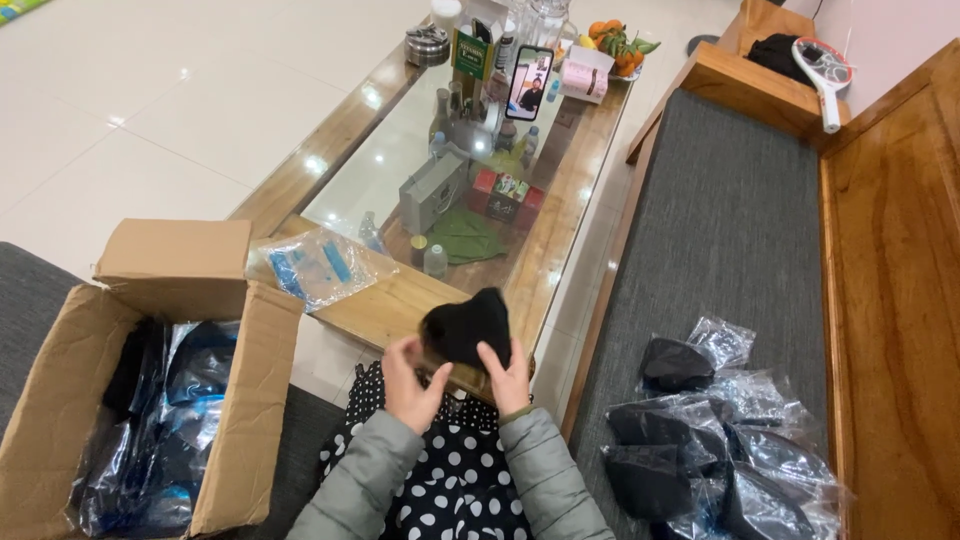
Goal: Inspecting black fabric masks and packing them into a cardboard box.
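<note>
Fingers of both hands pinch the lower edge of a small black knitted item (468, 325), held up in front of the chest: left hand (408, 385) grips its lower left side with curled fingers, right hand (507, 378) grips the lower right, thumb pressed on the fabric. Relative to the black item: directly behind it, and partly hidden by it, runs the near end of a long wooden coffee table (400, 300) with a glass top. On that table, just left of the item, lies a clear bag with blue contents (318, 265); beyond it sit a green cloth (465, 238), a red box (508, 195), a grey box (432, 190), small bottles, an upright phone (529, 82) and, at the far end, a bowl of oranges (618, 45). Well to the left of the item stands an open cardboard box (60, 410) stuffed with plastic-wrapped dark goods. To the right, on a grey bench cushion (720, 230), lies a heap of clear bags holding black pieces (700, 430) (same colour as the held one). Below the item, a polka-dot garment (450, 480) covers the lap. The item stands roughly upright, rounded peak pointing up and away from the body, long axis near vertical, open edge down at the fingertips.
</note>
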